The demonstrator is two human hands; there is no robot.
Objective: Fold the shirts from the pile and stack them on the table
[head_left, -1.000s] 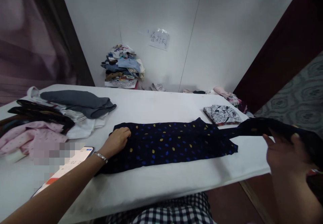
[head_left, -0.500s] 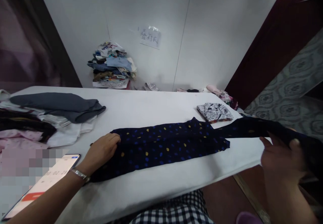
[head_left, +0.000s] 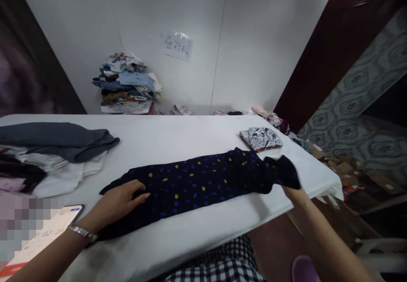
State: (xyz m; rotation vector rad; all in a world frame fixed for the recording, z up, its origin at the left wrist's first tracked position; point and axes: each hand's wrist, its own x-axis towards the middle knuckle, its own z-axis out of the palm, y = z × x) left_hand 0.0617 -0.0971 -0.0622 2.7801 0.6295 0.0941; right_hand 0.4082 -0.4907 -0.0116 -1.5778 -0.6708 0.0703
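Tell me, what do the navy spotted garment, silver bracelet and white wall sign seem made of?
Navy garment with yellow and blue spots: apparently thin, matt cloth, by its soft folds; fibre unclear.
Silver-coloured narrow bracelet: probably polished metal, by its bright highlights; possibly plastic.
White rectangular sign: likely paper, by its flat handwritten face, perhaps plastic-covered, as the top edge glints.

- Passable: the counter [head_left: 171, 140] strip between the dark spotted garment [head_left: 190, 184] and the wall [head_left: 260, 40].
- In the way: clothes heap [head_left: 70, 142] at left, folded black-and-white garment [head_left: 262, 138] at right.

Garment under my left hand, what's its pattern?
The garment is dark with blue and yellow spots, best in head view.
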